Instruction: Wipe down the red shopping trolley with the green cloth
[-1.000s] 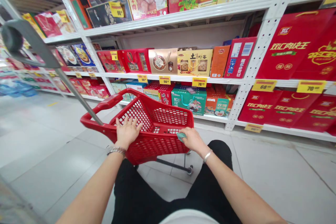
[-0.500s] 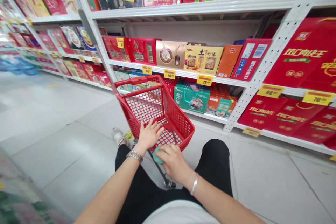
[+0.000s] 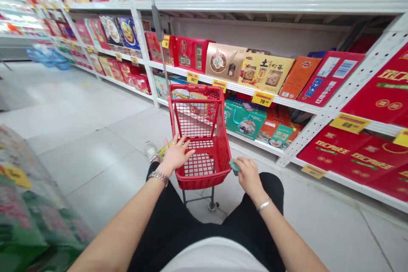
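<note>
A small red shopping cart [image 3: 204, 182] with mesh sides stands between my knees, and its basket holds nothing that I can see. My left hand [image 3: 175, 154] is open, fingers spread, at the near left side of the basket; whether it touches the rim I cannot tell. In my right hand [image 3: 250, 176] a crumpled green cloth [image 3: 235, 166] is pinched, close against the basket's near right corner.
White shelving [image 3: 242, 78] with boxed goods and yellow price tags runs along the far side. Blurred packages [image 3: 22, 204] stand at the lower left. Blue wrapped bottles [image 3: 54, 57] sit farther off on the tiled floor [image 3: 105, 161].
The cart has turned, so its near end faces me more squarely. My right hand has moved with the cloth from the near end to the right corner. My left hand stays spread.
</note>
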`<state>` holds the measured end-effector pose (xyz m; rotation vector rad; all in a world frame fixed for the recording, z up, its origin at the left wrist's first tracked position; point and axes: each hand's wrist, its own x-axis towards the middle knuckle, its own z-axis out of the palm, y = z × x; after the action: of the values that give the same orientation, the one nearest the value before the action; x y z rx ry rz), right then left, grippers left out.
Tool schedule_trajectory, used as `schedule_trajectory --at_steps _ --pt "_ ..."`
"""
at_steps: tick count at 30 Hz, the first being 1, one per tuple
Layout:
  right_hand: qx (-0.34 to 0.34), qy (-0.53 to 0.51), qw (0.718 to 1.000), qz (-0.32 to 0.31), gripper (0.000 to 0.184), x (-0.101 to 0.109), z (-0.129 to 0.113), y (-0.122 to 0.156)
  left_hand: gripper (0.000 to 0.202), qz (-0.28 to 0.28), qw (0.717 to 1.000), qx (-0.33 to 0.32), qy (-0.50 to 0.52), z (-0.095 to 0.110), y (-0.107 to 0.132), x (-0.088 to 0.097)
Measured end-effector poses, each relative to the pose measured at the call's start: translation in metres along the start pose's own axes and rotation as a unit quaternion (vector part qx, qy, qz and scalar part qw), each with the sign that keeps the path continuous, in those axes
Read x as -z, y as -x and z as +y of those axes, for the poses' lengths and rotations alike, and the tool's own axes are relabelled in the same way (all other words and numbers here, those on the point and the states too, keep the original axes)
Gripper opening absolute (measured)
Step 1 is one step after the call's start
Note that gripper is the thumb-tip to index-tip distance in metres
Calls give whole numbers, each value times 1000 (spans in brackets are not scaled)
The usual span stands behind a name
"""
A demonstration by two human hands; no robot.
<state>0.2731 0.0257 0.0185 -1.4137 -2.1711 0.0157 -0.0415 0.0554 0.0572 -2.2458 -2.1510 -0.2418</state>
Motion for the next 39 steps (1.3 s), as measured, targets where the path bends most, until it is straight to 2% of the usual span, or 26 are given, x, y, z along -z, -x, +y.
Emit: schedule_trajectory --at_steps 2,5,9,11,15,23,26,28,30,35,39 --pt "28 -20 999 31 48 -5 -16 6 53 20 1000 13 -3 6 3 -2" --pt "105 -71 990 57 46 -8 -58 15 53 50 998 26 -9 17 6 -5" --pt "204 -88 975 10 42 -13 -112 10 50 67 997 24 11 27 12 -6" --pt "201 -73 977 -18 41 -20 -125 2 48 78 997 16 23 28 15 -7" --pt "127 -97 986 -48 37 -31 -118 -6 45 80 996 9 26 23 22 -8" --pt "152 -75 985 -18 33 -6 -39 9 43 68 997 11 38 14 30 -4" --pt "143 -69 987 -9 33 -3 -27 11 42 73 996 15 49 17 31 -6" --pt "123 -71 990 6 33 -6 -35 14 41 80 995 20 51 20 31 -8" --pt "107 -79 991 6 36 -12 -53 18 41 85 995 26 47 21 31 -8" --pt "128 -87 986 -64 66 -26 -115 19 42 78 996 16 31 14 26 -3" --pt "134 -38 987 -83 45 -36 -146 3 44 77 997 16 3 8 28 -2"
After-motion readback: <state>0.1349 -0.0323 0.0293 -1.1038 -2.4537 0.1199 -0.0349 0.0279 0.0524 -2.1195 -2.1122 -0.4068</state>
